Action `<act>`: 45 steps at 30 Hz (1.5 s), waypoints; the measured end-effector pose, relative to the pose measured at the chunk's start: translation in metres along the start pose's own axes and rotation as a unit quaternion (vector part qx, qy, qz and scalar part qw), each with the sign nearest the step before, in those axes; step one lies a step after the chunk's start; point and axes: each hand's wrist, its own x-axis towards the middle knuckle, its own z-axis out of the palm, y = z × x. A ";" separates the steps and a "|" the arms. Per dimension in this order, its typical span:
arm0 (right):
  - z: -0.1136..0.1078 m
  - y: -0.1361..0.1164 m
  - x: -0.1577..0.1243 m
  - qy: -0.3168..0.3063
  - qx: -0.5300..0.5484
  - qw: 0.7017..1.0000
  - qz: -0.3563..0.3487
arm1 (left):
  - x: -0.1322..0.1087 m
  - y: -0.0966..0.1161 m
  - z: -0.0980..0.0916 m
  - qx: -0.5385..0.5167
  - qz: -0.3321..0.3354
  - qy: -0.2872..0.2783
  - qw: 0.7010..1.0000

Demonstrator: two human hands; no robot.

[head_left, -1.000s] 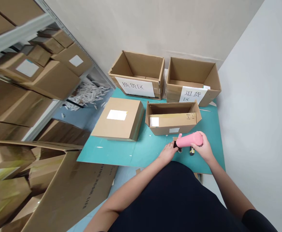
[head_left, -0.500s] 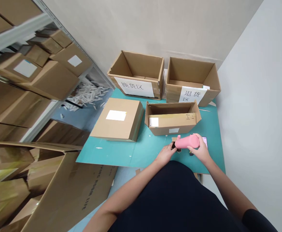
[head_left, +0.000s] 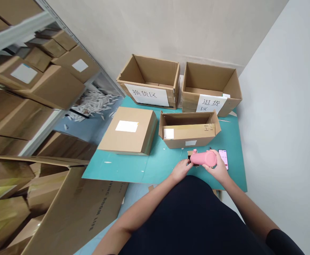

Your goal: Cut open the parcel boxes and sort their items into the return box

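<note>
A pink bottle (head_left: 202,159) lies sideways above the green tabletop, its round end toward the right. My right hand (head_left: 219,171) is wrapped around that round end. At the bottle's other end is a small brown box (head_left: 189,153) with a dark opening, mostly covered by the bottle. My left hand (head_left: 181,170) has its fingers closed at the near edge of this box; how far the bottle reaches into the box is hidden. Right beside my right hand, a phone (head_left: 223,158) with a lit screen lies on the table. A small dark item, largely hidden, sits behind the bottle.
An open carton (head_left: 180,142) stands just beyond my hands, and a closed carton (head_left: 130,140) lies to its left. Two open labelled boxes, one left (head_left: 147,95) and one right (head_left: 190,102), stand at the back. Shelves with cartons (head_left: 59,85) line the left side.
The pink bottle and my right hand have shifted slightly left, toward the small box. More of the phone now shows beside my right hand. My left hand stays almost in place.
</note>
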 end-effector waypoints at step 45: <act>-0.018 0.009 -0.019 -0.015 -0.117 0.993 -0.029 | 0.039 -0.032 0.026 -0.250 -0.049 -0.030 0.966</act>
